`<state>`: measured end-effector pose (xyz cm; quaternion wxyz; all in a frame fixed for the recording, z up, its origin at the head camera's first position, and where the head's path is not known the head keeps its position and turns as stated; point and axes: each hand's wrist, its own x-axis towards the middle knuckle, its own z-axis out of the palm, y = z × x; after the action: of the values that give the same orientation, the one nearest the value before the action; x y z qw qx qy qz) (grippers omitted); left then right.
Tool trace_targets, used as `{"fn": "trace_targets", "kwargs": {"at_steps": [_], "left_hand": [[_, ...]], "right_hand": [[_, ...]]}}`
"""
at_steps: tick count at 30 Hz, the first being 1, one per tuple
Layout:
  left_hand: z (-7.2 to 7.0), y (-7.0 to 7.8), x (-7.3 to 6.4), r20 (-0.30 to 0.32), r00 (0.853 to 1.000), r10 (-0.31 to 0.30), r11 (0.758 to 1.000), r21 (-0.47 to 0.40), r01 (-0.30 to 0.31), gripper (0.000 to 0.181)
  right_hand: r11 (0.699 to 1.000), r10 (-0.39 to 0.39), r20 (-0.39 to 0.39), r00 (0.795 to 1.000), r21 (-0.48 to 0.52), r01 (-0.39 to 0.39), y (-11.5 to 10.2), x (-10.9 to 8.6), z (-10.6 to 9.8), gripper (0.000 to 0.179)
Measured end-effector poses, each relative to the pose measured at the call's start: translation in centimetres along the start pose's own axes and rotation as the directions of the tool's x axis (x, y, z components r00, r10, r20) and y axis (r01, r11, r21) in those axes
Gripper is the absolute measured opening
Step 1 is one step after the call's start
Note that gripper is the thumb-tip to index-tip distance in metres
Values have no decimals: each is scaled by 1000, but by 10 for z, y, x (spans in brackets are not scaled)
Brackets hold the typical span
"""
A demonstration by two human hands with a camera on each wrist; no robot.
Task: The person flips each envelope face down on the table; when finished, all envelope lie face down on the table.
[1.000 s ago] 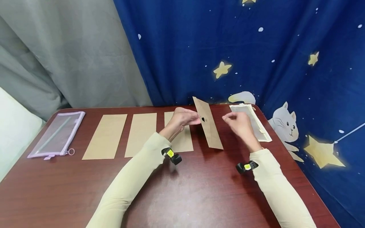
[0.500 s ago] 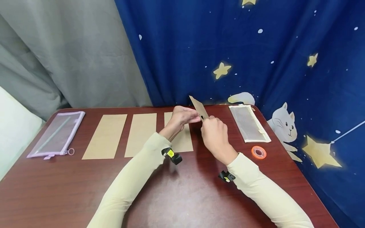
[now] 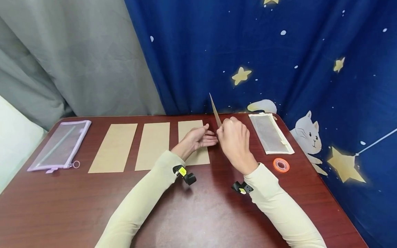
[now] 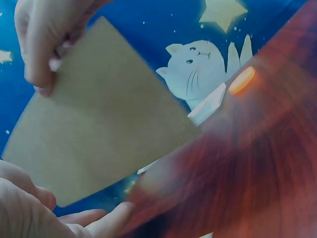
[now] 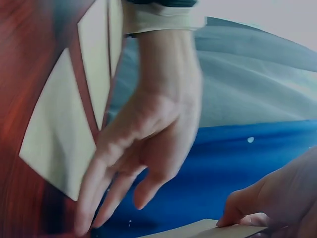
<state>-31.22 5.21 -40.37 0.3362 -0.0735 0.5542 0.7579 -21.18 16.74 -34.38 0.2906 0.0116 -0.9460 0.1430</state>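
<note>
My right hand [image 3: 235, 141] pinches a brown kraft paper sheet [image 4: 101, 116] by its edge and holds it up above the table. In the head view the sheet is turned nearly edge-on; the left wrist view shows its plain broad face. My left hand [image 3: 199, 138] is beside it, palm turned up, fingers extended and apart from one another. In the right wrist view those left fingers [image 5: 104, 193] point downward with nothing between them. Another kraft sheet [image 3: 189, 127] lies flat on the table, partly hidden behind my left hand.
Two more kraft sheets [image 3: 113, 148] lie in a row to the left. A lilac mesh zip pouch [image 3: 66, 141] with a long pale stick inside is at the far left. A cream-edged mesh pouch [image 3: 271, 134] and an orange ring-shaped roll [image 3: 281, 165] sit at the right. Curtains hang behind the table [image 3: 198, 213].
My right hand has come left and taken hold of the kraft sheet, turning it edge-on. My left hand has let go and turned palm up. The orange roll has come into view.
</note>
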Motion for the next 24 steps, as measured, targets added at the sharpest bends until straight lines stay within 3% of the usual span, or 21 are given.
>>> {"fn": "trace_targets", "kwargs": {"at_steps": [3,7,13,17,24], "left_hand": [[1,-6,3,28,999,-20,999,-40,21,58],[4,-7,3,26,1000,0,1000,-30,1,54],[4,-6,-1,-41,998,45,999,32,-43,40],[3,-7,-3,-84,990,110,993,62,-105,30],[4,-9,-7,-106,961,255,960,147,-239,33]], "right_hand": [[998,39,29,999,51,-41,-2,0,-3,18],[990,95,42,995,99,-99,-1,-1,-6,16],[981,128,23,992,146,-130,14,2,-8,11],[964,154,67,986,211,-165,33,7,-8,16],[901,235,190,953,326,-287,71,10,-2,37]]}}
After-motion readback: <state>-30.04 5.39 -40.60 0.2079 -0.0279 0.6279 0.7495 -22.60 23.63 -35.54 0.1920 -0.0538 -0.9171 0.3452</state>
